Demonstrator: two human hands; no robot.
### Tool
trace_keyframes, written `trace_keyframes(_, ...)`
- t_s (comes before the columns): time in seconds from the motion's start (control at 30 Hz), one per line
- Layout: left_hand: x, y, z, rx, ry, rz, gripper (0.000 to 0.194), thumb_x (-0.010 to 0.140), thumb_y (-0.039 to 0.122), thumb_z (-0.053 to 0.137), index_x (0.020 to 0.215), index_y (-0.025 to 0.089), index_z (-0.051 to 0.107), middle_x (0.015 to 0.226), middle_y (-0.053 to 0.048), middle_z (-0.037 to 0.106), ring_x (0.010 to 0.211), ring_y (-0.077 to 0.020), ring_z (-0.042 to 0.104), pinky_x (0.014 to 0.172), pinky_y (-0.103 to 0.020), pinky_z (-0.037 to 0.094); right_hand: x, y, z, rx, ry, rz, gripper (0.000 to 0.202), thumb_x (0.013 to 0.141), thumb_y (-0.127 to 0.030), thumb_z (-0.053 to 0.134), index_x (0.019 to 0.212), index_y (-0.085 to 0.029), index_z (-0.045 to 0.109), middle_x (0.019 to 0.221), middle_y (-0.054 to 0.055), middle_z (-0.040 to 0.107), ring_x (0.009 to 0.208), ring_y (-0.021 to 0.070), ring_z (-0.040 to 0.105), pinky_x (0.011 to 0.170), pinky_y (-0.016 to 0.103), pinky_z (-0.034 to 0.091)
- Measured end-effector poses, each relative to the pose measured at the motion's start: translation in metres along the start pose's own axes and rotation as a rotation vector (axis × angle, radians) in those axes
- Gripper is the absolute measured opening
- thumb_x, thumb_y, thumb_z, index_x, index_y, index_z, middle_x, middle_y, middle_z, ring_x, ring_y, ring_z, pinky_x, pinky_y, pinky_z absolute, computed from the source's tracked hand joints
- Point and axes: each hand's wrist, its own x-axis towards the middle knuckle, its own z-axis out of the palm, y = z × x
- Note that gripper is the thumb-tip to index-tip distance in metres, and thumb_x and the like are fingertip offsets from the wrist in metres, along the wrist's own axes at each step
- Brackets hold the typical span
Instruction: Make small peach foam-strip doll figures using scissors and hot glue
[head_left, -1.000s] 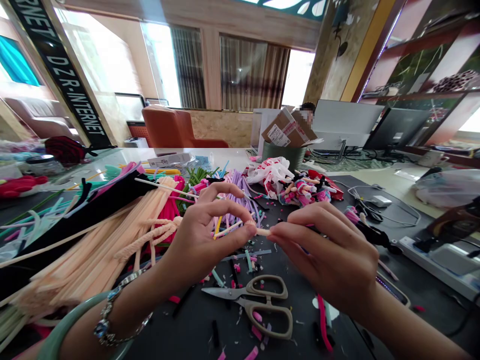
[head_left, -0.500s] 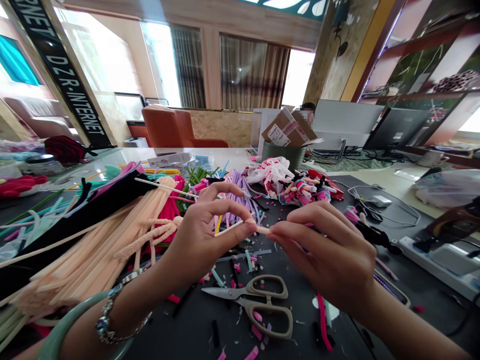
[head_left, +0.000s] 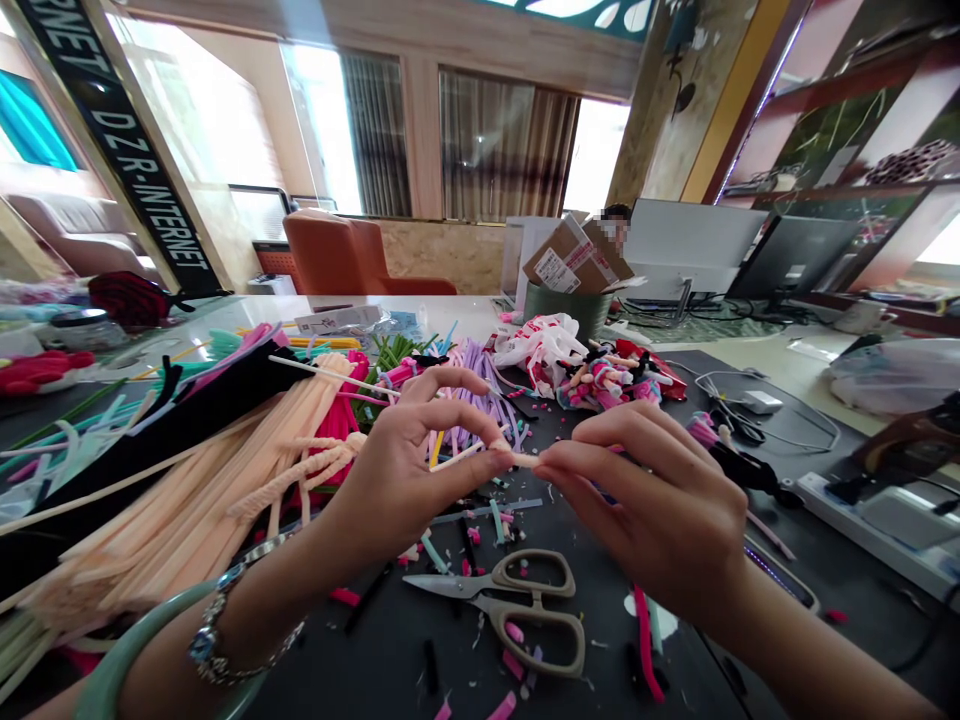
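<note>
Between both hands runs a cream-coloured pipe cleaner [head_left: 525, 460]. My left hand [head_left: 427, 440] pinches it with thumb and forefinger, and part of it trails back to the left under the palm. A short way to the right, my right hand [head_left: 652, 500] pinches the other end with its fingertips. Below the hands, scissors [head_left: 517, 600] with grey-beige handles lie partly spread on the dark table. A large bundle of peach pipe cleaners [head_left: 180, 500] sits left of my left hand, with a twisted peach piece [head_left: 315, 465] lying on it.
Lilac pipe cleaners [head_left: 472, 385] and a white-and-red plastic bag [head_left: 544, 345] lie beyond the hands, beside a pile of small colourful pieces [head_left: 611, 380]. Coloured scraps litter the table. At right are a power strip [head_left: 885, 540] and cables. A person sits behind the monitors [head_left: 697, 240].
Both hands keep their pinch on the pipe cleaner. My right hand has shifted very slightly; everything else looks the same.
</note>
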Motion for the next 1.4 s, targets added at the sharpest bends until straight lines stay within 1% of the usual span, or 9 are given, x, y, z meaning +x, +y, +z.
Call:
trace_keyframes(0.07,-0.0002,0.0,-0.0009,0.001,-0.015,0.011,0.014,0.07,0.032,0.076,0.08,0.026,0.068,0.111,0.0,0.049,0.119,-0.0203,0.042,0.108,-0.041,0.027,0.0001,0.0,0.0003,0.002,-0.003,-0.002,0.009,0.078,-0.01,0.069,0.084,-0.016,0.064,0.078,0.002,0.06,0.07,0.0126,0.051,0.064,0.03,0.042)
trace_keyframes(0.17,0.0007,-0.0006,-0.0024,-0.05,-0.056,0.026,0.061,0.044,0.036,0.089,0.101,0.03,0.066,0.116,-0.001,0.047,0.12,-0.0229,0.041,0.107,-0.04,0.029,-0.0004,0.0004,0.0005,0.005,-0.007,-0.002,0.009,0.078,-0.01,0.068,0.083,-0.015,0.064,0.078,0.002,0.06,0.07,0.0127,0.051,0.065,0.03,0.042)
trace_keyframes(0.2,0.0012,-0.0008,-0.0025,-0.053,-0.053,0.027,0.062,0.043,0.035,0.089,0.1,0.03,0.066,0.116,-0.001,0.046,0.12,-0.0228,0.041,0.107,-0.039,0.029,-0.0006,0.0006,0.0007,0.005,-0.009,0.0,0.009,0.078,-0.01,0.068,0.083,-0.015,0.064,0.078,0.002,0.06,0.07,0.0127,0.051,0.065,0.03,0.042)
trace_keyframes(0.33,0.0026,-0.0004,-0.002,0.044,0.002,0.029,0.007,0.073,0.029,0.073,0.073,0.025,0.068,0.11,0.0,0.05,0.119,-0.0186,0.043,0.108,-0.04,0.026,-0.0008,0.0011,0.0013,0.009,-0.025,-0.001,0.009,0.078,-0.011,0.068,0.084,-0.016,0.063,0.079,0.002,0.06,0.071,0.0128,0.051,0.065,0.03,0.042)
trace_keyframes(0.4,0.0026,0.0003,-0.0024,0.072,-0.009,0.035,0.007,0.073,0.029,0.073,0.073,0.025,0.068,0.11,0.0,0.049,0.118,-0.0187,0.043,0.107,-0.041,0.026,-0.0008,0.001,0.0012,0.01,-0.033,-0.003,0.009,0.079,-0.01,0.068,0.085,-0.016,0.063,0.08,0.002,0.06,0.072,0.0131,0.051,0.065,0.031,0.042)
trace_keyframes(0.53,0.0021,-0.0003,-0.0034,0.019,-0.053,0.023,0.045,0.053,0.031,0.086,0.094,0.029,0.066,0.115,-0.001,0.047,0.12,-0.0218,0.042,0.105,-0.041,0.03,-0.0008,0.0009,0.001,0.001,-0.024,0.004,0.009,0.078,-0.01,0.068,0.084,-0.015,0.064,0.079,0.002,0.06,0.072,0.0129,0.05,0.065,0.031,0.042)
trace_keyframes(0.7,0.0021,-0.0026,-0.0018,0.0,-0.023,-0.009,0.009,0.074,0.029,0.072,0.074,0.023,0.066,0.109,-0.001,0.05,0.118,-0.0191,0.043,0.107,-0.04,0.027,-0.0011,0.0014,0.0014,0.011,-0.03,0.02,0.008,0.078,-0.011,0.069,0.083,-0.015,0.064,0.079,0.002,0.06,0.072,0.0127,0.05,0.066,0.031,0.043)
trace_keyframes(1.1,0.0036,-0.0023,0.0015,-0.222,-0.043,-0.047,0.003,0.078,0.025,0.068,0.078,0.022,0.067,0.103,-0.001,0.051,0.115,-0.0146,0.043,0.103,-0.028,0.032,0.0008,0.0003,0.002,0.033,-0.043,0.025,0.009,0.078,-0.011,0.069,0.085,-0.015,0.064,0.08,0.002,0.06,0.072,0.0121,0.05,0.066,0.03,0.043)
trace_keyframes(1.4,0.0008,0.0004,0.0006,-0.112,-0.02,-0.016,0.006,0.077,0.023,0.068,0.074,0.019,0.066,0.105,-0.004,0.05,0.115,-0.019,0.044,0.106,-0.037,0.032,0.0006,-0.0011,-0.0011,0.022,-0.045,0.019,0.007,0.08,-0.013,0.066,0.085,-0.018,0.064,0.079,0.002,0.06,0.072,0.0134,0.052,0.067,0.03,0.044)
